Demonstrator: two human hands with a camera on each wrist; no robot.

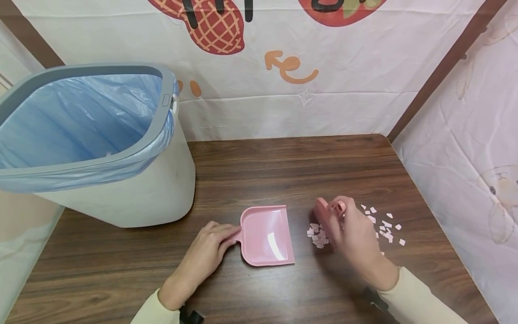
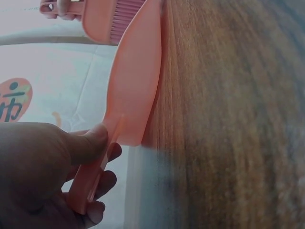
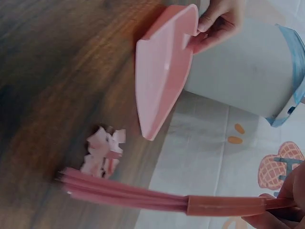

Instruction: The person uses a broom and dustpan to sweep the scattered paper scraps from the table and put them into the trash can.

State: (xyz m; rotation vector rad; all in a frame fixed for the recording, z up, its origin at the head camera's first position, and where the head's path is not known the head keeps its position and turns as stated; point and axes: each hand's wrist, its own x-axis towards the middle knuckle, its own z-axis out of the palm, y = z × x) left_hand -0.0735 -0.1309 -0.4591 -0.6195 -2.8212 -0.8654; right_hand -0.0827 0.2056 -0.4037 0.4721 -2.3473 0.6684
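On the wooden worktop (image 1: 251,171), low centre in the head view: pink dustpan (image 1: 263,236), lying flat, wide edge facing three o'clock. Left hand (image 1: 202,252) at the pan's nine o'clock, thumb and fingers closed round its handle (image 2: 90,183). Right hand (image 1: 356,236) at three o'clock, fingers curled round the pink brush (image 1: 321,210), bristles (image 3: 119,191) pointing down. Heap of pale scraps (image 1: 317,236) between pan and brush, just beside the bristles; actual contact, can't tell. Looser scraps (image 1: 390,236) spread at three o'clock, beyond the right hand. Bin (image 1: 162,193) at ten o'clock from the pan, blue bag (image 1: 101,117) lining it. Printed cloth (image 1: 356,90) behind, twelve o'clock.
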